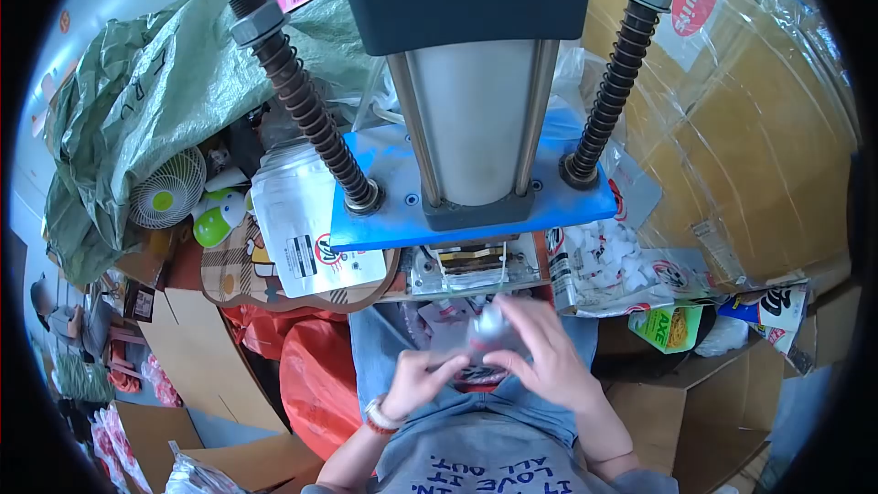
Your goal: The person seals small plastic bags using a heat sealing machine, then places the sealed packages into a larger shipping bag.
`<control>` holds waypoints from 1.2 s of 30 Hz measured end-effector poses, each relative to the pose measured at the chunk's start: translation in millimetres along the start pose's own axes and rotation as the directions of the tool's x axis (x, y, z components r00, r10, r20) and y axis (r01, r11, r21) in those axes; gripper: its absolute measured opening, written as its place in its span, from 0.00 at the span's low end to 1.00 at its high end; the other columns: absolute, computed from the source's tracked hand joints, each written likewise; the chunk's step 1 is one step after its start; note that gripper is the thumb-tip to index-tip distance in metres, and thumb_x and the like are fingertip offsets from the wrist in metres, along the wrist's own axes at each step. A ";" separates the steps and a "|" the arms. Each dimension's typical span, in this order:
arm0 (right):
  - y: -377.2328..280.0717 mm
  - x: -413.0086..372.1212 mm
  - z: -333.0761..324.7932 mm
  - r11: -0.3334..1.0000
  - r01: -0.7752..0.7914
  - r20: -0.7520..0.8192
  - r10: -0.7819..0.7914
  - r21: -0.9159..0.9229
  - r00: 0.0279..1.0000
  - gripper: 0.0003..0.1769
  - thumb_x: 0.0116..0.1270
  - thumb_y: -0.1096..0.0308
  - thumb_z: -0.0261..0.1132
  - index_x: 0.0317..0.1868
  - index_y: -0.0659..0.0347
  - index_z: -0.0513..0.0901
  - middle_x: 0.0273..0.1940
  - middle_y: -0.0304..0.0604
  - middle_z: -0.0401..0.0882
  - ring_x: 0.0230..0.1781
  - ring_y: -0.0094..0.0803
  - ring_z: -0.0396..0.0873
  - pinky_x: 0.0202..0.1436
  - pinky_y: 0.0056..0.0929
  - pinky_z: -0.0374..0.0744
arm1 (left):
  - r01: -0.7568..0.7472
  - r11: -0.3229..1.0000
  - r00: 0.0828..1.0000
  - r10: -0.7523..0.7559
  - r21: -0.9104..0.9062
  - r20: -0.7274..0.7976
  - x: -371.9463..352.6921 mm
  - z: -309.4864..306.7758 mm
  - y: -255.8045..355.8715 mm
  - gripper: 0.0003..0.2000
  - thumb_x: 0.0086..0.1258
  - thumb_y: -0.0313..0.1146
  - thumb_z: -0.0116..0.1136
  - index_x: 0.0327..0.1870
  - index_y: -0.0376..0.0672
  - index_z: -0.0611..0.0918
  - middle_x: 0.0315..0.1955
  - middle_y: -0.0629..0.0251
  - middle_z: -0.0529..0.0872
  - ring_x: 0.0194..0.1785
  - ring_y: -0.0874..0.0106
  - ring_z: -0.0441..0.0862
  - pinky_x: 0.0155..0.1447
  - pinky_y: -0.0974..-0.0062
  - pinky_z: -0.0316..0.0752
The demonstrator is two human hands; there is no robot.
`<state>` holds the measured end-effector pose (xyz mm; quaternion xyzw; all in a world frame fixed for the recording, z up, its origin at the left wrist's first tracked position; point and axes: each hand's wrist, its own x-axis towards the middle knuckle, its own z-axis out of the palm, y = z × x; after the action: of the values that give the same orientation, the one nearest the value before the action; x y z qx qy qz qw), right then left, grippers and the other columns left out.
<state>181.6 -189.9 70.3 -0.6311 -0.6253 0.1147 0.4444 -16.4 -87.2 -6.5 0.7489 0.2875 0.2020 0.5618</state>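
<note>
Packet point(487, 334) between both hands, press point(471, 119) at twelve o'clock

Worked above lap point(368, 343), left hand point(423, 386) at packet's eight o'clock, right hand point(551, 354) between three and four. Bent left fingers inward, spread right fingers and thumb round packet's edge; could not tell, through blur, firm grip from touch. Faced flat bags point(293, 197) at ten, white scraps point(619, 252) at two.

A table point(182, 267), seemingly, bears a plaid mat point(230, 273).

A grey T-shirt point(412, 465) bears dark blue lettering point(526, 477) — "LOVE" among it — above blue jeans point(578, 345); a pale bangle point(380, 415) and reddish bracelet point(377, 426) circle the left wrist point(393, 402).
</note>
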 end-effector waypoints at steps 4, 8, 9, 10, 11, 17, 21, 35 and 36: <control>9.8 -20.4 -37.2 0.973 -0.176 -0.290 0.127 -0.151 0.948 0.35 0.58 0.70 0.73 0.66 0.66 0.71 0.63 0.54 0.73 0.65 0.49 0.70 0.70 0.44 0.67 | 0.294 0.800 0.939 -0.345 -0.523 -0.002 37.4 11.3 2.5 0.11 0.73 0.32 0.63 0.45 0.32 0.86 0.37 0.66 0.89 0.38 0.80 0.85 0.43 0.82 0.80; 58.3 -21.4 -40.8 0.696 -0.518 -0.429 0.321 -0.498 0.844 0.19 0.73 0.66 0.58 0.60 0.66 0.75 0.62 0.55 0.71 0.62 0.55 0.69 0.66 0.47 0.67 | 0.320 0.722 0.917 -0.398 -0.614 0.009 69.3 2.7 9.5 0.12 0.72 0.30 0.62 0.50 0.32 0.84 0.41 0.63 0.89 0.39 0.78 0.85 0.42 0.80 0.80; 91.4 -31.7 -27.4 0.601 -0.544 -0.392 0.377 -0.586 0.839 0.17 0.75 0.63 0.56 0.57 0.66 0.77 0.60 0.55 0.71 0.61 0.56 0.70 0.64 0.48 0.67 | 0.346 0.723 0.904 -0.428 -0.599 0.005 69.6 5.3 5.2 0.15 0.71 0.32 0.64 0.53 0.32 0.83 0.44 0.64 0.88 0.43 0.78 0.84 0.46 0.78 0.79; 92.4 -34.5 -29.4 0.680 -0.503 -0.357 0.359 -0.533 0.863 0.13 0.76 0.67 0.55 0.52 0.68 0.78 0.57 0.56 0.70 0.56 0.55 0.71 0.61 0.43 0.69 | 0.318 0.760 0.916 -0.401 -0.567 -0.024 69.4 6.9 5.7 0.15 0.71 0.32 0.65 0.53 0.32 0.83 0.44 0.64 0.88 0.44 0.78 0.84 0.49 0.77 0.78; 84.7 -34.7 -28.8 0.728 -0.496 -0.308 0.391 -0.472 0.867 0.13 0.76 0.67 0.55 0.50 0.68 0.78 0.55 0.55 0.71 0.54 0.55 0.72 0.59 0.43 0.70 | 0.287 0.792 0.926 -0.373 -0.538 -0.055 68.9 4.7 6.2 0.15 0.71 0.33 0.65 0.52 0.33 0.84 0.44 0.64 0.88 0.46 0.78 0.83 0.52 0.76 0.77; 71.8 -47.7 -52.7 0.896 -0.429 -0.132 0.415 -0.110 0.900 0.10 0.70 0.75 0.60 0.51 0.66 0.79 0.50 0.49 0.76 0.47 0.42 0.78 0.53 0.31 0.75 | 0.359 0.292 0.859 0.267 0.887 -0.436 56.7 -94.5 -17.7 0.50 0.56 0.57 0.71 0.74 0.39 0.61 0.75 0.50 0.61 0.77 0.54 0.58 0.74 0.45 0.56; 82.3 -55.4 -47.7 0.913 -0.406 -0.210 0.404 0.036 0.890 0.14 0.66 0.82 0.63 0.51 0.67 0.79 0.53 0.45 0.78 0.49 0.32 0.78 0.56 0.27 0.75 | 0.018 0.552 0.854 0.425 0.834 -0.300 19.4 -113.1 -79.4 0.18 0.62 0.32 0.68 0.55 0.45 0.84 0.56 0.56 0.84 0.60 0.58 0.81 0.63 0.65 0.76; -68.2 -21.3 -34.4 0.840 0.518 0.046 -0.518 -0.159 0.854 0.21 0.59 0.60 0.76 0.50 0.60 0.86 0.48 0.36 0.81 0.42 0.27 0.80 0.48 0.28 0.80 | -0.563 0.701 0.793 0.608 0.437 0.046 -40.6 -49.0 93.1 0.13 0.55 0.20 0.63 0.42 0.37 0.88 0.41 0.61 0.91 0.44 0.63 0.90 0.45 0.71 0.86; -71.6 -23.4 -38.6 0.850 0.520 0.043 -0.519 -0.082 0.854 0.21 0.58 0.59 0.77 0.49 0.59 0.86 0.48 0.35 0.81 0.42 0.25 0.80 0.50 0.27 0.80 | -0.578 0.744 0.805 0.586 0.336 0.088 -39.0 -48.9 98.5 0.10 0.60 0.23 0.63 0.42 0.35 0.88 0.40 0.61 0.91 0.43 0.64 0.90 0.44 0.72 0.86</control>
<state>155.0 -239.6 133.4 -0.4571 -0.7812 -0.0320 0.4239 -56.3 -97.4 102.7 0.8853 0.0771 0.3219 0.3265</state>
